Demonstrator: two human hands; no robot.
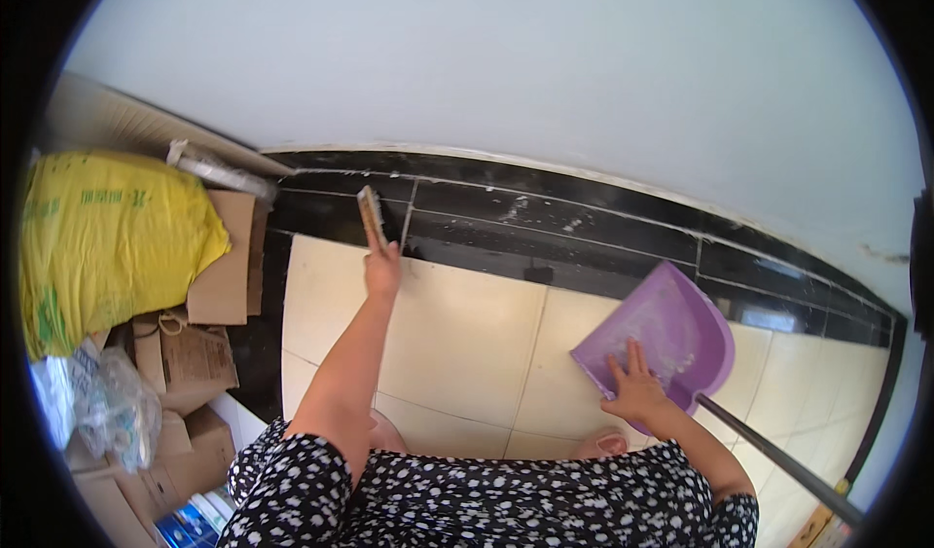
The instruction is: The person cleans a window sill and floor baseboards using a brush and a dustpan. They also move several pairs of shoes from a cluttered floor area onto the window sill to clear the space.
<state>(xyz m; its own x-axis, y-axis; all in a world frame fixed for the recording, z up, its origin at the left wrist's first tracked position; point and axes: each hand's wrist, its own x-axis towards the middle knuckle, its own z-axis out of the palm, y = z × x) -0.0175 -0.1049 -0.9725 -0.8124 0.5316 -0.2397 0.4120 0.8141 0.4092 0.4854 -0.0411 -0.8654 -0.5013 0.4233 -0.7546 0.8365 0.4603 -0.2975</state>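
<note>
My left hand (382,271) is closed round the handle of a wooden brush (372,219) with pale bristles along one side. The brush reaches over the black tiles (457,198) at the foot of the wall; whether its bristles touch them I cannot tell. A purple dustpan (696,319) with a long dark handle (778,456) is on the right, and pale dust or debris lies inside it. Over its near side is my right hand (642,392), fingers stretched and spread apart, seemingly resting on the pan. White flecks mark the black tiles between brush and dustpan.
Cardboard boxes (199,368), a full yellow bag (117,241) and clear plastic bags (117,407) crowd the left side. A white wall (506,61) rises ahead. Cream floor tiles (462,344) lie before me, with my feet at their near part.
</note>
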